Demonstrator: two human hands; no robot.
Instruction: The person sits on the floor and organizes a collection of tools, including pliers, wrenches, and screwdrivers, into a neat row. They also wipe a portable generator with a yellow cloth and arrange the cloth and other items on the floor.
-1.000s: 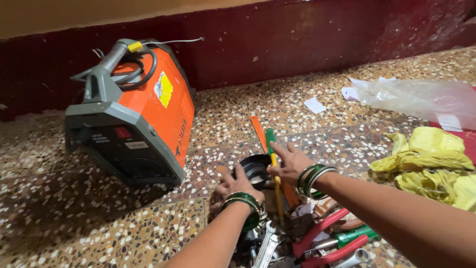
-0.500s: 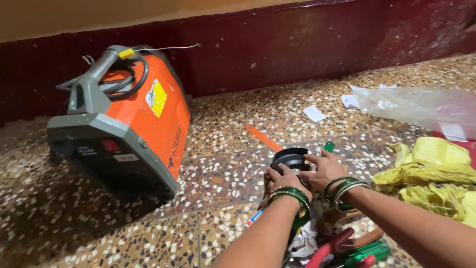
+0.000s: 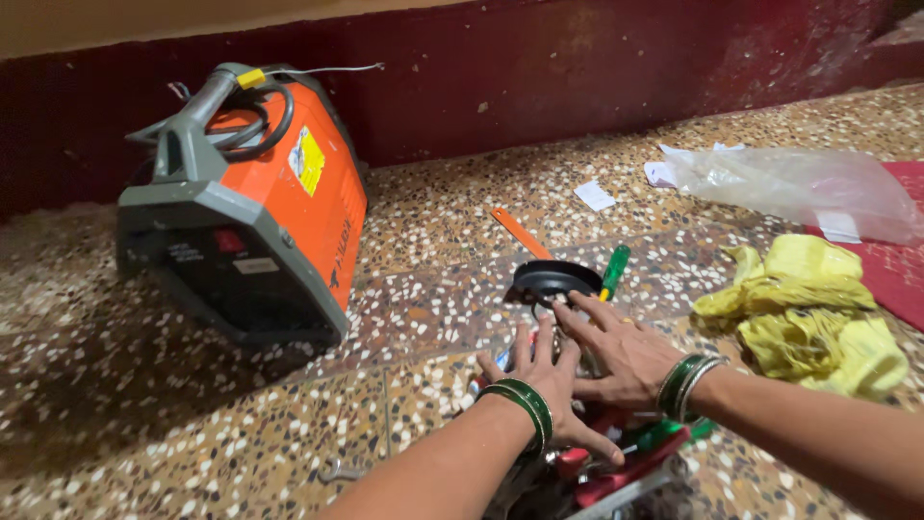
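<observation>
Now that the black ring [image 3: 553, 279] lies on the floor [image 3: 423, 212] by the green screwdriver [image 3: 614, 272], released, our left hand [image 3: 541, 380] and right hand [image 3: 616, 351] spread empty over the tools [image 3: 616, 462].

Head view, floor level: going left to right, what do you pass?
Orange welding machine → left hand → black round part → green-handled screwdriver → yellow cloth → red mat at the right edge.
</observation>
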